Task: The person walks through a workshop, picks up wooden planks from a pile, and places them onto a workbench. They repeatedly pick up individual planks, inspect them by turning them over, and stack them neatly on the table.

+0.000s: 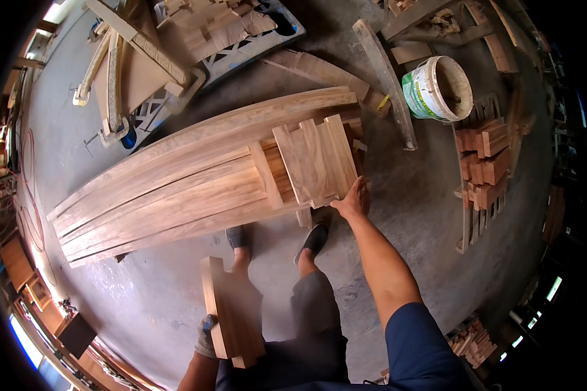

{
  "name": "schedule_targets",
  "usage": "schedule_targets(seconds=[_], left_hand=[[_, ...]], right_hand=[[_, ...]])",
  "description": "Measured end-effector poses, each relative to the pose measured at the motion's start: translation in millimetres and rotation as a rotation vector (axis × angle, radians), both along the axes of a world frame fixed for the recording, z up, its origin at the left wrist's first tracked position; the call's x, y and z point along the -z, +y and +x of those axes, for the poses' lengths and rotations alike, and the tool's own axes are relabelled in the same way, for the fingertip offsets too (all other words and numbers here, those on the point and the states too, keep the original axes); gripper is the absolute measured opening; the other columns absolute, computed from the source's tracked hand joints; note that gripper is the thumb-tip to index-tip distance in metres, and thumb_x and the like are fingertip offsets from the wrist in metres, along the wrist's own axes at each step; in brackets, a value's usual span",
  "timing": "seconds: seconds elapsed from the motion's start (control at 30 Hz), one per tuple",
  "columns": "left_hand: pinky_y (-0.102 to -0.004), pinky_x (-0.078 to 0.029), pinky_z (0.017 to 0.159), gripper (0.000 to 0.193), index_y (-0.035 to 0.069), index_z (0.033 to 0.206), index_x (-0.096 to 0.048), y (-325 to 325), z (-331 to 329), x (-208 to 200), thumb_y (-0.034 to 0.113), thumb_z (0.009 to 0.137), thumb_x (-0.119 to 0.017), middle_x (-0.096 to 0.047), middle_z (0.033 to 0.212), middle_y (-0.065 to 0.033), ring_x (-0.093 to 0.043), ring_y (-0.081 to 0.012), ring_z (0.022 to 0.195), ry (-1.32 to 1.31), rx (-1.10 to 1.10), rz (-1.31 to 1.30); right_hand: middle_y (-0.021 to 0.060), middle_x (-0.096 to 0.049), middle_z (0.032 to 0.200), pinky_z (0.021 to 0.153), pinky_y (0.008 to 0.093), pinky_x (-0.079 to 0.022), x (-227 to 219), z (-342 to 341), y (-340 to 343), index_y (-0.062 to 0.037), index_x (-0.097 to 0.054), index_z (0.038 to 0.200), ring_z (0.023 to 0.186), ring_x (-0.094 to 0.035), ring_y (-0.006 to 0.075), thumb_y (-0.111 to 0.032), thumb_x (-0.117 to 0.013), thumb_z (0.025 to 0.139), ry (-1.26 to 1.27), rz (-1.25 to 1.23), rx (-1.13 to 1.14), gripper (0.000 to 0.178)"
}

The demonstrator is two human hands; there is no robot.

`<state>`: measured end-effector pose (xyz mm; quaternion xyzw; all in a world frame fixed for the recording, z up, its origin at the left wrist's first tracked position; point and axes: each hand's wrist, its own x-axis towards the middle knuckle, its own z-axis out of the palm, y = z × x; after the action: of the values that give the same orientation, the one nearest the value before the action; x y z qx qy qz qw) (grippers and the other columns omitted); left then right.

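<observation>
Wooden pieces [231, 306] stand tilted near the lower edge of the view, in front of the person's left thigh, and the gloved left hand [206, 337] holds them, closed on their left side. Beyond them runs a long worktop [163, 202] of planks laid lengthwise. At its right end lies a stack of short boards [316, 159], their edges notched, with a narrow strip [265, 174] lying crosswise just to their left. The bare right hand [353, 199] touches the stack at its near right corner, thumb apart from the fingers; I cannot tell whether it grips or only rests there. Past the worktop's far right corner, a long beam [386, 85] lies on the floor beside a white and green bucket [418, 91]. Farther right, reddish wooden blocks [486, 163] sit on a slatted pallet [466, 234]
</observation>
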<state>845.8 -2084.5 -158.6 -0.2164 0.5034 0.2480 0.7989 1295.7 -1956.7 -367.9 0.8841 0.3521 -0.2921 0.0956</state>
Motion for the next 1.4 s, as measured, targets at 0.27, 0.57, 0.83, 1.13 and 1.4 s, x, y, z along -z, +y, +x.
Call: schedule_targets(seconds=[0.27,0.57,0.83,1.13,1.4], left_hand=[[-0.0512,-0.048,0.101,0.094,0.0,0.143,-0.037,1,3,4,0.046,0.071,-0.077,-0.055,0.132,-0.0219,-0.057,-0.0384,0.117,0.016,-0.025,0.039],[-0.0467,-0.052,0.093,0.075,0.0,0.133,-0.045,35,30,-32,0.045,0.079,-0.073,-0.061,0.119,-0.0175,-0.062,-0.0338,0.106,0.004,-0.063,0.125],[-0.0461,-0.057,0.086,0.063,-0.002,0.127,-0.054,84,-50,-34,0.042,0.085,-0.068,-0.067,0.107,-0.017,-0.067,-0.0318,0.097,-0.009,-0.006,0.36],[-0.0389,-0.057,0.079,0.075,0.01,0.139,-0.038,56,-206,-47,0.011,0.075,-0.079,-0.063,0.106,-0.0084,-0.064,-0.021,0.095,0.472,0.407,0.499],[-0.0421,-0.058,0.077,0.081,0.0,0.122,-0.051,-172,-275,14,0.022,0.056,-0.093,-0.065,0.105,-0.0156,-0.065,-0.0276,0.095,0.772,0.586,0.205]], right_hand=[[0.0235,-0.04,0.142,0.109,0.0436,-0.038,17,10,-3,-0.0029,-0.033,0.141,0.132,-0.039,0.0374,-0.031,-0.084,0.062,-0.089,0.145,0.078,0.099],[0.0238,-0.061,0.111,0.091,0.044,-0.049,-125,36,-21,0.001,-0.051,0.112,0.106,-0.059,0.04,-0.041,-0.078,0.063,0.055,0.189,0.046,0.07],[0.0255,-0.065,0.115,0.09,0.0376,-0.052,-284,26,-159,0.009,-0.062,0.112,0.107,-0.064,0.0349,-0.042,-0.079,0.057,0.058,-0.3,0.156,0.077],[0.019,-0.068,0.114,0.085,0.0386,-0.053,-348,-27,-265,0.0008,-0.071,0.107,0.102,-0.067,0.0281,-0.049,-0.08,0.06,0.169,-0.6,0.174,0.069],[0.015,-0.067,0.08,0.058,0.031,-0.054,-265,-47,-303,-0.0038,-0.071,0.079,0.065,-0.064,0.0216,-0.049,-0.081,0.054,0.234,-0.545,0.121,0.053]])
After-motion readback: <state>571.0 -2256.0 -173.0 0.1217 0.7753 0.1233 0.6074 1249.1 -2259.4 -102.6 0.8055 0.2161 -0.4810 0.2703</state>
